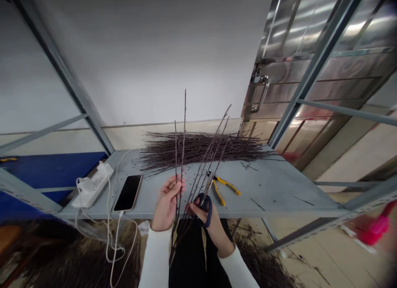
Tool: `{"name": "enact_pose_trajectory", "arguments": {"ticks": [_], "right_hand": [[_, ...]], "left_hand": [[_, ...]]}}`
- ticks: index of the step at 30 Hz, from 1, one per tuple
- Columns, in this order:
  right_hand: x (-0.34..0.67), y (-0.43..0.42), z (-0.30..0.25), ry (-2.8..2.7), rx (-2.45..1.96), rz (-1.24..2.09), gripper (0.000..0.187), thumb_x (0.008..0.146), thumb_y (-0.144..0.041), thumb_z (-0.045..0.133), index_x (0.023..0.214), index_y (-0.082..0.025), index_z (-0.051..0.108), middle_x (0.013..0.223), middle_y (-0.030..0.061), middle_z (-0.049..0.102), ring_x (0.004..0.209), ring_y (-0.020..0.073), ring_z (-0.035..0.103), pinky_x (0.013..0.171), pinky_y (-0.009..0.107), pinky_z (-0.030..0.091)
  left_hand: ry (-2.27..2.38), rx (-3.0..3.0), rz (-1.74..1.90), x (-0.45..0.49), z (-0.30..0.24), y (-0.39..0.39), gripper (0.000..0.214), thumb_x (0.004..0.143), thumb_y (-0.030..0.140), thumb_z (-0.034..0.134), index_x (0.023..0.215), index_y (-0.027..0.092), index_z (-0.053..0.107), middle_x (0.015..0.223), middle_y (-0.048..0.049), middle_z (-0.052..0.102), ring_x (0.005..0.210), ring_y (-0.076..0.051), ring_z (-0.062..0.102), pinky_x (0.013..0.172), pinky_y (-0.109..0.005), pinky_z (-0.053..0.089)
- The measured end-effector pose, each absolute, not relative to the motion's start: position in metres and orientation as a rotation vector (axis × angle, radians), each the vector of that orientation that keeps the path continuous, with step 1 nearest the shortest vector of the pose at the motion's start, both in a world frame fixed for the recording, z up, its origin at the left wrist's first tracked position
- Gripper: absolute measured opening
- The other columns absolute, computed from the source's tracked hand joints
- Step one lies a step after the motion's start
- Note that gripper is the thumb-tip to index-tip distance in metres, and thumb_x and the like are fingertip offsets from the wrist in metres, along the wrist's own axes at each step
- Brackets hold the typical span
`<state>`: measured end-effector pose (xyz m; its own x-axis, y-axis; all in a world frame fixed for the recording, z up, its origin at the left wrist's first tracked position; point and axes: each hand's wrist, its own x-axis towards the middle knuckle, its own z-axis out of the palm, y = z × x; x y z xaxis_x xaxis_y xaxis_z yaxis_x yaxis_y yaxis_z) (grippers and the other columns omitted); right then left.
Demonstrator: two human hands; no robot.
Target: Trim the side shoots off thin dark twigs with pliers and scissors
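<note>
My left hand (167, 201) is closed, its thumb and fingers pinching two thin brown twigs (182, 145) that stand nearly upright. My right hand (209, 222) has its fingers through the dark blue handles of a pair of scissors (206, 203), whose blades point away from me. Several more twigs (203, 166) slant up beside the scissors and appear to be held in that same hand. Below, the lower ends of both groups come together over my lap. Just right of the scissor blades, yellow-handled pliers (228, 186) lie on the grey shelf (273, 197).
A large pile of twigs (198, 149) lies along the back of the shelf. On the left are a phone (128, 193), a white power strip (94, 184) and trailing white cables (116, 242). Metal posts (319, 64) frame the shelf. More twigs (257, 263) cover the floor below.
</note>
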<state>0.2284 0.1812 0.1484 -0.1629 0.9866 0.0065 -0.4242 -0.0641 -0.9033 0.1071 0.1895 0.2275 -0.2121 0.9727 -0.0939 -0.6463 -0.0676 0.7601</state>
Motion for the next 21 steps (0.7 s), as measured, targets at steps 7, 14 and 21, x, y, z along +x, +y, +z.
{"name": "enact_pose_trajectory", "arguments": {"ticks": [7, 14, 21], "right_hand": [[0.226, 0.186, 0.152, -0.961, -0.816, 1.455, 0.037, 0.066, -0.04, 0.079, 0.073, -0.022, 0.048, 0.066, -0.001, 0.065, 0.065, 0.018, 0.066, 0.065, 0.03, 0.05], [0.229, 0.205, 0.164, -0.956, -0.882, 1.299, 0.035, 0.064, -0.04, 0.079, 0.074, -0.021, 0.051, 0.067, -0.0023, 0.065, 0.063, 0.0162, 0.064, 0.063, 0.029, 0.051], [0.24, 0.229, 0.179, -0.844, -0.809, 1.262, 0.036, 0.062, -0.038, 0.08, 0.073, -0.022, 0.05, 0.068, 0.0002, 0.07, 0.064, 0.0185, 0.068, 0.065, 0.032, 0.054]], "left_hand": [[0.953, 0.775, 1.602, 0.099, 0.212, 0.194, 0.04, 0.064, 0.024, 0.081, 0.102, 0.018, 0.071, 0.103, -0.0073, 0.074, 0.099, -0.021, 0.066, 0.092, -0.031, 0.046], [1.011, 0.793, 1.367, 0.096, 0.171, 0.183, 0.041, 0.069, 0.042, 0.076, 0.102, 0.017, 0.072, 0.109, -0.0109, 0.072, 0.099, -0.024, 0.065, 0.088, -0.032, 0.048], [1.053, 0.789, 1.293, 0.102, 0.157, 0.175, 0.031, 0.057, 0.036, 0.085, 0.076, 0.014, 0.073, 0.065, -0.0002, 0.067, 0.054, -0.01, 0.056, 0.053, -0.02, 0.044]]}}
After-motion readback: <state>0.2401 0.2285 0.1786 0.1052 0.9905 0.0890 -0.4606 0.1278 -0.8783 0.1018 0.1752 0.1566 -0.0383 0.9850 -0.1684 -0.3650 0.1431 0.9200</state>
